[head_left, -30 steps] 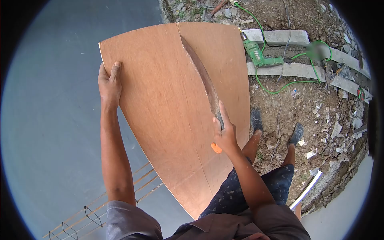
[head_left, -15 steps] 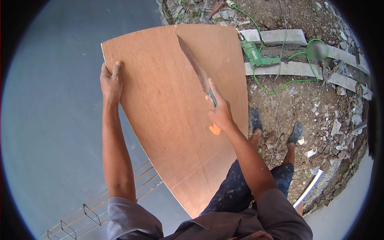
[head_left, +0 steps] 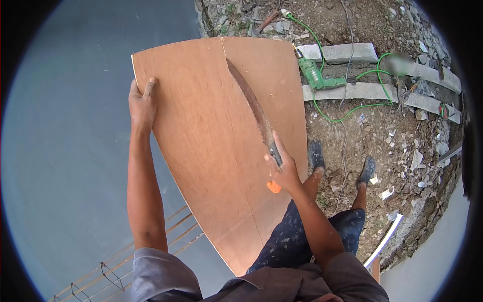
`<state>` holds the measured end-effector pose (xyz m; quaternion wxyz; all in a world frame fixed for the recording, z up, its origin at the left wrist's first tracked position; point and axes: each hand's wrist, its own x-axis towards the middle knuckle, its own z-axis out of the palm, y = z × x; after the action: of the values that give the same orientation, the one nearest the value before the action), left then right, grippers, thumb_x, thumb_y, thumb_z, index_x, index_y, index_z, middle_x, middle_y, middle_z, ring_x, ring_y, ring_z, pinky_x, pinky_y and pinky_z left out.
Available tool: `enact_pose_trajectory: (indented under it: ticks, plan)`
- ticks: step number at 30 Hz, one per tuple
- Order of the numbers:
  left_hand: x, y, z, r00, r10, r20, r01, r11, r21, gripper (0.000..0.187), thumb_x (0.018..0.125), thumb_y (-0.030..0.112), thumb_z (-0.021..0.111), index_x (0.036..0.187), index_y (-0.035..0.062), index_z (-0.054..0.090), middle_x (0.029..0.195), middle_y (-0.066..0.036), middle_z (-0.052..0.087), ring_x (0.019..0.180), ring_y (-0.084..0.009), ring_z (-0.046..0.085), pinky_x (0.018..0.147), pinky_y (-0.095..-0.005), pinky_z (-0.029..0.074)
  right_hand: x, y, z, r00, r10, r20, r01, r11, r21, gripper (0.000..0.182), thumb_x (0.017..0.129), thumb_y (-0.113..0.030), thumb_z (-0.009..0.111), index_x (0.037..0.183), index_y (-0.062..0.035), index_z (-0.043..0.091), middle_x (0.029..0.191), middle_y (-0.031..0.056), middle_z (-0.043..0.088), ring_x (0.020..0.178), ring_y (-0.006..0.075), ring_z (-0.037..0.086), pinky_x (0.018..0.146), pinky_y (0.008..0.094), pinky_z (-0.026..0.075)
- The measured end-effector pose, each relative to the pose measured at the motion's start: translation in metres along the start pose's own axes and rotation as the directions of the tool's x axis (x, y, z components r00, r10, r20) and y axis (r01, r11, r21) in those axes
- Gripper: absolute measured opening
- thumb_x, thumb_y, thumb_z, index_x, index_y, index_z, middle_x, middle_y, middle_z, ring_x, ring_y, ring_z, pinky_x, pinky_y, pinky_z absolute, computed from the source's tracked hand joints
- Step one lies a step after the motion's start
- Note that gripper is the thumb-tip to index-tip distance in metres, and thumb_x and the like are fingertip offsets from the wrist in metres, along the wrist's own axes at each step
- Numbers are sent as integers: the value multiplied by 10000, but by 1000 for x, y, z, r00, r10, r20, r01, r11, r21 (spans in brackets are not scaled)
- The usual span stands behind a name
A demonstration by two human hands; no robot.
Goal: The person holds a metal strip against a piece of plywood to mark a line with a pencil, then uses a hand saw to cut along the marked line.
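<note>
A large brown plywood sheet (head_left: pixel 201 131) fills the middle of the view, with a cut running down from its far edge and a thin line continuing toward me. My left hand (head_left: pixel 143 104) grips the sheet's left edge, thumb on top and fingers out of sight beneath. In my right hand (head_left: pixel 285 171) is a hand saw (head_left: pixel 254 108) with an orange handle end showing below the fist. Its curved, brownish blade slants up and left across the sheet, its far end at the cut.
Right of the sheet, a green power drill (head_left: pixel 317 75) with a green cord lies on concrete curb pieces (head_left: pixel 349 52). A hammer (head_left: pixel 266 21) rests on the rubble. Smooth grey concrete (head_left: pixel 80 131) spans the left, with a rebar frame (head_left: pixel 108 272) at lower left.
My right hand has drawn the saw back toward me, so more of the blade shows above the sheet. My left hand keeps its hold on the edge.
</note>
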<state>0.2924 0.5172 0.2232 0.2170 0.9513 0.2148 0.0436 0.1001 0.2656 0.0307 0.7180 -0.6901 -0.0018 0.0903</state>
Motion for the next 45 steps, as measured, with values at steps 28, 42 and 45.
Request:
enact_pose_trajectory:
  ticks: [28, 42, 45]
  plan:
    - [-177, -46, -16, 920, -392, 18, 392, 920, -5, 588, 854, 403, 658, 1090, -126, 553, 1011, -193, 629, 931, -219, 602, 821, -327, 476, 65, 0, 55, 989, 134, -65, -109, 947, 301, 482, 935, -118, 489, 1389, -95, 329, 1308, 218, 488, 1180, 343, 516, 952, 352, 419]
    - [-177, -38, -19, 920, -386, 69, 388, 922, -9, 581, 871, 400, 633, 1091, -131, 546, 1017, -208, 627, 939, -223, 605, 813, -329, 478, 60, 3, 69, 981, 189, -51, -168, 947, 275, 494, 924, -77, 496, 1386, -67, 320, 1286, 236, 496, 1180, 335, 517, 981, 375, 409]
    - [-179, -46, -18, 921, -381, 83, 383, 923, -18, 574, 877, 395, 628, 1087, -133, 548, 1018, -208, 628, 936, -227, 608, 805, -330, 480, -70, 11, 40, 985, 67, -161, -13, 948, 318, 498, 925, -69, 482, 1393, -74, 313, 1305, 230, 482, 1202, 325, 500, 998, 372, 393]
